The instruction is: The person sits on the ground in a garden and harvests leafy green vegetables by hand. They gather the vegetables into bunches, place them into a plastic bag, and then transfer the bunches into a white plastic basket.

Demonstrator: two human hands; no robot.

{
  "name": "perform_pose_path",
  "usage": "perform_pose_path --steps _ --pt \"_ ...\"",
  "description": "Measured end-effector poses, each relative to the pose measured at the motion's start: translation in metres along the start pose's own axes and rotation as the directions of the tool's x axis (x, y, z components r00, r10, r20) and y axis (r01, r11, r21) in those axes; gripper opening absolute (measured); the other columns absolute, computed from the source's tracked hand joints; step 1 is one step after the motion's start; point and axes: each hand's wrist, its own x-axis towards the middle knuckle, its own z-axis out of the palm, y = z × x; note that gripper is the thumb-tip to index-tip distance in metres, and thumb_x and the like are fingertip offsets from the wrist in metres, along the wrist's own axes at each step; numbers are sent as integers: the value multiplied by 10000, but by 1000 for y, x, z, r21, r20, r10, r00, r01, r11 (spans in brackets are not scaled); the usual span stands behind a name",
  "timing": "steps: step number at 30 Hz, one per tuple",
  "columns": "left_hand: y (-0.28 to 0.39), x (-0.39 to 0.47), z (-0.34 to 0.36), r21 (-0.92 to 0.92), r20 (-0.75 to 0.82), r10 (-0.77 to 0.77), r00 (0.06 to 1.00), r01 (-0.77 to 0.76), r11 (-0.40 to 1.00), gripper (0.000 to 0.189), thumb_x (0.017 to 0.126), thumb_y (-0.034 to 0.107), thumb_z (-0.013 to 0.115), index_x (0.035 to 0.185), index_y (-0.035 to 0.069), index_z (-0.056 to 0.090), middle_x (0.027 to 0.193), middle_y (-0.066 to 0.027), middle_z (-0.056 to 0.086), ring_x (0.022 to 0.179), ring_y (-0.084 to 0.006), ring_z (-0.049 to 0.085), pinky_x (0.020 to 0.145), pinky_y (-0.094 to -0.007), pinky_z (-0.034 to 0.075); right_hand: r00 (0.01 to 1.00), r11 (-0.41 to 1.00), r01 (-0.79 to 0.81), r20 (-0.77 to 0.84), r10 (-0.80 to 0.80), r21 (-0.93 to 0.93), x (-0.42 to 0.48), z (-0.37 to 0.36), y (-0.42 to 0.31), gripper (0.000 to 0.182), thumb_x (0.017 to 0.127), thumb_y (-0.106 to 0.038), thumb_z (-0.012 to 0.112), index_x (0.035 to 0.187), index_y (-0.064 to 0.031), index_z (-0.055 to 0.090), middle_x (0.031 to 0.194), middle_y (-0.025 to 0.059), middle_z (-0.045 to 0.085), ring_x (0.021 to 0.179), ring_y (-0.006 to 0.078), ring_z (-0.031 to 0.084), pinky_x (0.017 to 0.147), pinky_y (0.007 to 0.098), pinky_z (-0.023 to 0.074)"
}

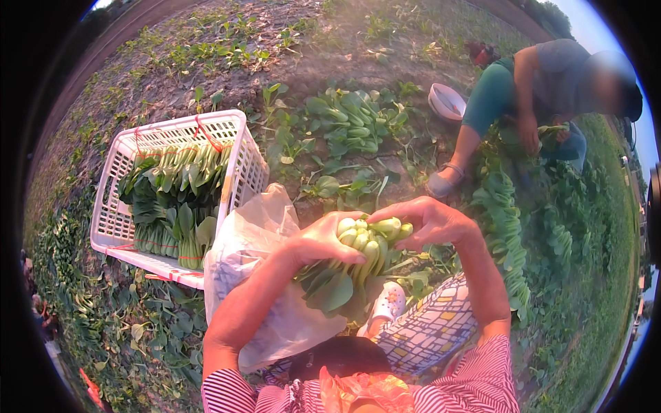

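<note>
Between my hands, above my lap, is a bunch of bok choy point(364, 248), its pale stem ends upward and its dark leaves hanging down. My left hand point(325, 237) is wrapped around the bunch, thumb across the stems. On the other side, my right hand point(428, 222) grips one or two stems at the bunch's edge; its fingertips are partly hidden. A translucent plastic sheet point(279, 310) covers my left leg, below my left forearm. To my left, a white plastic crate point(242, 170) holds rows of bok choy bundles point(191, 165) tied with red bands.
Loose bok choy point(356, 118) lies heaped on the soil ahead. A pink-and-white basin point(447, 102) rests beyond it. At the right a co-worker point(552, 88) bends over greens, near a long row of cut bok choy point(503, 232). Leafy plants point(155, 330) cover the ground at my left.
</note>
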Motion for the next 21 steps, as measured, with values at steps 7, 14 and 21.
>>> perform_pose_path --steps 7,14,21 --pt "15 1 10 -82 -86 95 992 -102 991 836 618 70 810 1353 19 412 1109 -35 607 1011 -101 570 902 -259 464 924 997 -72 -377 69 7 -2 7 -5 347 753 -164 796 1044 -27 667 702 -31 611 555 19 501 481 192 424" --pt "23 -1 18 254 -491 276 826 -168 953 705 709 0 744 1333 59 421 1095 -43 597 945 -107 596 840 -251 498 853 949 -205 -520 52 -242 2 21 -5 438 683 -379 835 668 -10 600 562 -13 485 550 57 408 484 256 341" --pt "9 11 22 232 -660 334 673 -241 943 635 743 32 733 1295 54 420 1052 -71 593 947 -125 579 814 -269 501 776 986 -161 -612 152 41 31 55 -6 371 735 -260 814 878 11 606 631 24 598 593 64 574 498 237 464"
